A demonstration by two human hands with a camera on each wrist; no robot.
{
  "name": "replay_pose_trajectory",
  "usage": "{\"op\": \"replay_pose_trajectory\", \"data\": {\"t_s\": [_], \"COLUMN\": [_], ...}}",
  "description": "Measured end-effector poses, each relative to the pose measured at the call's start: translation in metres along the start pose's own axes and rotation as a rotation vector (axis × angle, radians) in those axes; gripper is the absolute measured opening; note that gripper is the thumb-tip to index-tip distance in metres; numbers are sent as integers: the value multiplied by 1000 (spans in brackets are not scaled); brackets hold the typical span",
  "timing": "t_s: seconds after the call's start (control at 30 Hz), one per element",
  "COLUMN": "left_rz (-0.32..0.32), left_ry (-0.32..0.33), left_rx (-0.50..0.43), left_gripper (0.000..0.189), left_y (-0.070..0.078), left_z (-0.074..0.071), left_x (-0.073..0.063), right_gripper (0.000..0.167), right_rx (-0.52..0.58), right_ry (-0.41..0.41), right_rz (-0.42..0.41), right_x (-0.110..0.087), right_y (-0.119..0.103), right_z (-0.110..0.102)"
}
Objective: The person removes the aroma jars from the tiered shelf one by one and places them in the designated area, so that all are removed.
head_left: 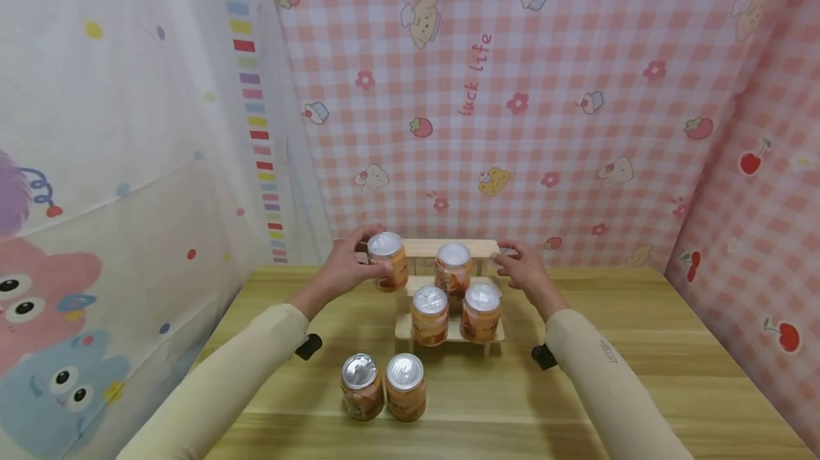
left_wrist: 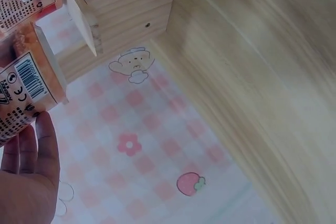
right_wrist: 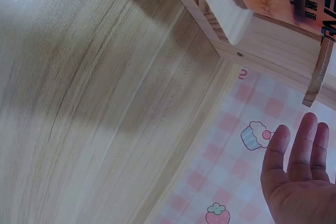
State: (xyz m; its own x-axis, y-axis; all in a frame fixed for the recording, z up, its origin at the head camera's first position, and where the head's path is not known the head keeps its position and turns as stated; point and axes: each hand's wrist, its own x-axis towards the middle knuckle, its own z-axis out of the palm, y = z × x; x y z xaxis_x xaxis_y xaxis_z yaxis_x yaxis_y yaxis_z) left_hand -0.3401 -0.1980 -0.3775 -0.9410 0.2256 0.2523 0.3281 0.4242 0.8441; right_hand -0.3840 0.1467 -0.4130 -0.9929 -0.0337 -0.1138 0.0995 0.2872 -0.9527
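Observation:
My left hand (head_left: 349,260) grips an orange can (head_left: 397,269) with a silver lid, just left of the stepped wooden stand (head_left: 451,246). In the left wrist view this can (left_wrist: 31,85) shows a barcode, with fingertips against its side. The stand's middle step bears one like can (head_left: 453,278); its lowest step bears a left can (head_left: 429,325) and a right can (head_left: 480,321). My right hand (head_left: 524,271) is at the right end of the top step, holding nothing. Its fingers (right_wrist: 301,150) look nearly straight in the right wrist view.
Two more cans, a left one (head_left: 362,396) and a right one (head_left: 406,396), stand side by side on the wooden table (head_left: 295,382) before the stand. A pink checked cloth (head_left: 512,147) hangs behind, and a white patterned cloth (head_left: 141,125) hangs at the left.

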Motion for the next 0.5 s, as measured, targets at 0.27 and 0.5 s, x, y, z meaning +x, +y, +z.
{"op": "replay_pose_trajectory", "data": {"t_s": [0.27,0.5], "left_rz": [-7,-21], "left_ry": [13,34], "left_rx": [5,2], "left_gripper": [72,74], "left_y": [-6,-16], "left_z": [-17,-33], "left_x": [-22,-43], "right_gripper": [53,52], "right_rx": [-14,-3], "right_ry": [15,11], "right_rz": [-4,-5], "right_x": [3,3], "right_y": [3,5], "right_z": [0,0]}}
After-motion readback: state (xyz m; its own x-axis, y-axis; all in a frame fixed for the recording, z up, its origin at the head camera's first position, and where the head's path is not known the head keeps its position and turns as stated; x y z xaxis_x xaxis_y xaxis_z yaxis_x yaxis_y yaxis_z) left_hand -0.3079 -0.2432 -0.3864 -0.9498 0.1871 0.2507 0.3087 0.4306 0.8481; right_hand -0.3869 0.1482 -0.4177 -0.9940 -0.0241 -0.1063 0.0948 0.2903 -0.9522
